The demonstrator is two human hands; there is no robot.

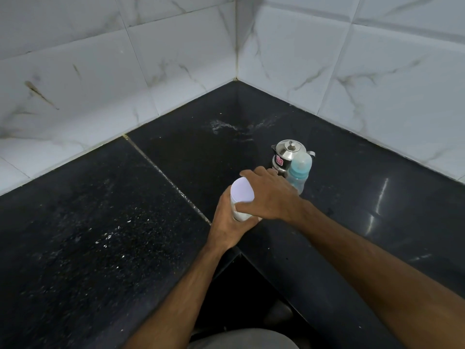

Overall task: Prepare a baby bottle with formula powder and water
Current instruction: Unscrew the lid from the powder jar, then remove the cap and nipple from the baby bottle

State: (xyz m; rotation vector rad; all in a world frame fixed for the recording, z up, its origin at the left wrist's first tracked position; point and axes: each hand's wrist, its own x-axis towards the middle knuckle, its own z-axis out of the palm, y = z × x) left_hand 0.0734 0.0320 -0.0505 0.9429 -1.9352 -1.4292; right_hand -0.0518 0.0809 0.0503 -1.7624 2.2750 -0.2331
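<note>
A white round container with a white lid (241,190) stands near the inner corner of the black counter. My left hand (230,224) wraps around its body from below. My right hand (270,195) grips the rim of its lid from the right side. Just behind my right hand stands a baby bottle (299,170) with a blue collar and a clear cap, upright. Behind and touching it in view is a small steel kettle (286,151) with a knobbed lid and a red label. The container's contents are hidden.
The black granite counter (100,235) forms an L around a dark gap (241,298) near my body. White marble-look tiled walls (176,59) close the back corner. Dried white splash marks (226,125) lie on the counter near that corner.
</note>
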